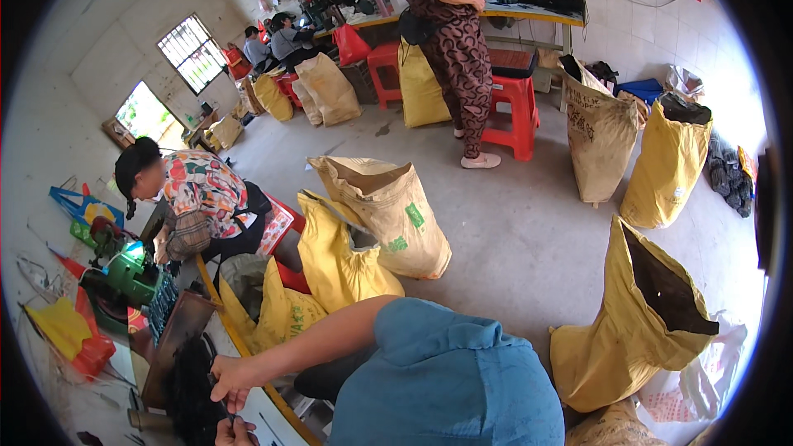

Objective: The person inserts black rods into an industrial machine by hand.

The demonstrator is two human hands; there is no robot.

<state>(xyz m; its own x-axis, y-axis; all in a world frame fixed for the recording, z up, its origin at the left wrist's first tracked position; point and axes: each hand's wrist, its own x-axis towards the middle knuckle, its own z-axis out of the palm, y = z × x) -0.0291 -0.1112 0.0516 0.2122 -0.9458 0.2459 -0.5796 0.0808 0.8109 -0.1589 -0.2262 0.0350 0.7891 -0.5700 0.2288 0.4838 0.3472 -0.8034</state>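
My right hand (232,381) reaches in from the blue sleeve over the worktable at the lower left. Its fingers are closed on a thin dark piece that shows only in part. Just below it, my left hand (235,433) is pinched round a small dark piece and partly cut off by the lower edge. Both hands are beside a heap of soft black material (188,392). I cannot make out what kind of pieces these are.
A green machine (135,275) stands left, with a person in a flowered top (202,190) bent towards it. Yellow sacks (334,256) and a tan sack (388,215) stand behind my arm. An open yellow sack (595,347) is at right. Another person (475,91) stands near red stools (516,120).
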